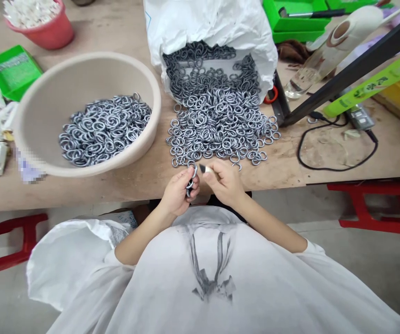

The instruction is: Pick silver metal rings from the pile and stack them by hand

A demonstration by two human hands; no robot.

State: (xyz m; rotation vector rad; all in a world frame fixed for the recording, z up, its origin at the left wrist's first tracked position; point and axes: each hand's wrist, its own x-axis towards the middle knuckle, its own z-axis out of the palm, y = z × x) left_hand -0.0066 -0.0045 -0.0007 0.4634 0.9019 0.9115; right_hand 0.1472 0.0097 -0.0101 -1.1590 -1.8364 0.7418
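Note:
Several grey rings [189, 184] are gripped in my left hand [176, 191], with one held up between thumb and fingers. Close to its right, my right hand [226, 184] is closed around a small white-handled blade [204, 169] with a dark tip pointing at the rings. Just beyond both hands lies a heap of loose grey rings [217, 125] on the table. It spills from the mouth of a white sack [210, 23] lying on its side. To the left, a large beige basin [92, 169] holds a pile of similar rings [106, 127].
A red bucket [54, 35] of white pieces and a green tray [15, 72] stand at the back left. On the right are a dark metal bar [353, 65], a clear bottle [304, 76] and a black cable [299, 153]. Red stools [360, 204] flank the table's front edge.

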